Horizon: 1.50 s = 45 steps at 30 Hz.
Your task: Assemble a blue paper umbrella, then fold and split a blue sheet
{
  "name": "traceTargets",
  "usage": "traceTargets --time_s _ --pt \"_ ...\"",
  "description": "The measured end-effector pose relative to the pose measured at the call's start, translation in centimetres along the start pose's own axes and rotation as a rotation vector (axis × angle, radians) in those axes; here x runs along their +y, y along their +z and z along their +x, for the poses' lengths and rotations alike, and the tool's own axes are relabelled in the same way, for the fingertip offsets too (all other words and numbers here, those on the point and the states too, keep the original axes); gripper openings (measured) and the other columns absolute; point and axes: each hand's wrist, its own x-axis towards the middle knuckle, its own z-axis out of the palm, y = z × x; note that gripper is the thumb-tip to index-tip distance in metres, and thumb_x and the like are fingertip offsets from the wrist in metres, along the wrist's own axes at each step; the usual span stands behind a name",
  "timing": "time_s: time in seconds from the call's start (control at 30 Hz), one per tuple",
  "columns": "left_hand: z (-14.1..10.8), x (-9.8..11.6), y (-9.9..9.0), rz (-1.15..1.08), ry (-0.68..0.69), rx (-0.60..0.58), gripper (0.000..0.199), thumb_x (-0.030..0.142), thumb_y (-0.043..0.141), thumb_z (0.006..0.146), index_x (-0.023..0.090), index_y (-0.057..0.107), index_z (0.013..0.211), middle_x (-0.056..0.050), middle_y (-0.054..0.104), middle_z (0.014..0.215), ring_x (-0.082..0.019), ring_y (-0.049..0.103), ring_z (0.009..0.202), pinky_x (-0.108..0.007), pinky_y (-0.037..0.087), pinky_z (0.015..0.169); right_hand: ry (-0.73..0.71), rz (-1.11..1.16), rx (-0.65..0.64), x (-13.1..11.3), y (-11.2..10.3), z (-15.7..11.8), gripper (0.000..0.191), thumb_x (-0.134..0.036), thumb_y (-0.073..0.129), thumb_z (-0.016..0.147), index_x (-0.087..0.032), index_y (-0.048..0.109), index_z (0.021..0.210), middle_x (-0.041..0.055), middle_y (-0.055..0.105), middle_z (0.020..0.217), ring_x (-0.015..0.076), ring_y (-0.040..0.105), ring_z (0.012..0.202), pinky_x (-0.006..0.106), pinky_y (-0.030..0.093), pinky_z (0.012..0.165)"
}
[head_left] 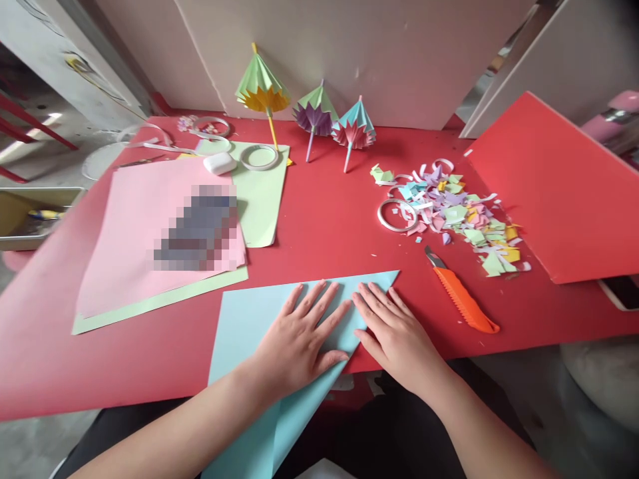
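Note:
A light blue sheet of paper (pixel 249 326) lies at the table's front edge, folded over along a slanting right edge, its lower part reaching past the edge. My left hand (pixel 304 336) rests flat on it with the fingers spread. Beside it, my right hand (pixel 392 326) lies over the sheet's narrow right corner, palm down, fingers stretched out. Neither hand holds anything. To the right of my right hand is an orange cutter (pixel 464 299) with its blade showing.
Pink sheets (pixel 130 233) and green sheets (pixel 264 206) lie left, under a blurred dark object (pixel 200 229). Three paper umbrellas (pixel 262 83) stand at the back. Paper scraps (pixel 454 213), a tape roll (pixel 398 215) and a red board (pixel 554 193) are at right.

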Motion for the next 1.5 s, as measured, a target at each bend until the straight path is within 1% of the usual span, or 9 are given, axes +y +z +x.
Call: traceTargets --time_s 0.23,0.5,0.73,0.87,1.0,1.1,1.2,1.33,1.5 --pt "0.1 -0.1 0.2 0.028 0.007 0.022 0.071 0.063 0.03 0.085 0.022 0.02 0.142 -0.012 0.022 0.147 -0.034 0.022 0.133 -0.052 0.014 0.106 0.092 -0.053 -0.106 1.2 -0.7 -0.1 0.055 -0.044 0.03 0.092 -0.018 0.027 0.14 0.0052 0.021 0.147 0.0253 0.02 0.136 0.051 0.025 0.108" --pt "0.1 -0.1 0.3 0.041 0.007 0.016 0.071 0.063 0.029 0.085 0.022 0.019 0.143 -0.012 0.021 0.147 -0.035 0.02 0.134 -0.053 0.015 0.106 0.136 -0.06 -0.132 2.7 -0.8 -0.2 0.057 -0.049 0.023 0.092 -0.021 0.022 0.142 0.0032 0.015 0.148 0.0218 0.018 0.136 0.05 0.022 0.109" --pt "0.2 -0.1 0.3 0.043 0.013 0.024 0.071 0.062 0.03 0.085 0.021 0.02 0.143 -0.012 0.02 0.148 -0.035 0.02 0.133 -0.053 0.015 0.105 0.206 -0.029 -0.14 3.5 -1.0 -0.1 0.059 -0.05 0.022 0.092 -0.017 0.023 0.142 0.0049 0.018 0.148 0.0201 0.021 0.136 0.048 0.023 0.109" --pt "0.2 -0.1 0.2 0.045 0.016 0.022 0.071 0.062 0.03 0.085 0.021 0.019 0.143 -0.013 0.02 0.147 -0.035 0.02 0.133 -0.053 0.016 0.105 0.22 -0.039 -0.078 3.9 -0.7 -0.1 0.057 -0.049 0.027 0.091 -0.02 0.026 0.14 0.006 0.024 0.146 0.0215 0.028 0.133 0.053 0.024 0.107" --pt "0.1 -0.2 0.3 0.049 0.009 0.022 0.071 0.062 0.031 0.085 0.021 0.019 0.143 -0.013 0.02 0.147 -0.036 0.021 0.133 -0.054 0.016 0.105 0.255 -0.073 0.133 3.6 -0.5 0.1 0.053 -0.042 0.035 0.091 -0.015 0.034 0.137 0.0109 0.029 0.144 0.0228 0.031 0.132 0.051 0.024 0.108" --pt "0.1 -0.1 0.4 0.048 0.01 0.027 0.072 0.062 0.031 0.085 0.021 0.02 0.142 -0.013 0.021 0.147 -0.035 0.021 0.133 -0.054 0.017 0.105 0.084 -0.029 0.218 2.1 -0.4 0.4 0.05 -0.034 0.041 0.091 -0.011 0.037 0.135 0.0119 0.033 0.142 0.0216 0.024 0.134 0.045 0.024 0.11" --pt "0.1 -0.1 0.4 0.045 0.014 0.039 0.072 0.062 0.031 0.085 0.02 0.02 0.142 -0.013 0.022 0.147 -0.035 0.02 0.133 -0.053 0.017 0.105 -0.101 0.067 0.117 0.6 0.0 0.6 0.046 -0.028 0.039 0.092 -0.012 0.038 0.134 0.0095 0.04 0.138 0.0185 0.027 0.133 0.04 0.027 0.11" --pt "0.1 -0.1 0.3 0.044 0.011 0.025 0.072 0.062 0.031 0.085 0.021 0.019 0.143 -0.013 0.022 0.147 -0.035 0.022 0.133 -0.053 0.017 0.105 -0.019 0.086 0.004 0.1 0.4 0.7 0.046 -0.025 0.033 0.093 -0.01 0.035 0.136 0.009 0.033 0.142 0.019 0.026 0.134 0.04 0.029 0.11" --pt "0.1 -0.1 0.2 0.047 0.005 0.009 0.071 0.063 0.03 0.085 0.022 0.02 0.142 -0.012 0.021 0.147 -0.035 0.021 0.133 -0.053 0.016 0.105 0.051 0.05 -0.051 1.5 0.3 0.8 0.052 -0.033 0.029 0.094 -0.01 0.027 0.14 0.0078 0.024 0.146 0.0195 0.021 0.135 0.04 0.026 0.111"
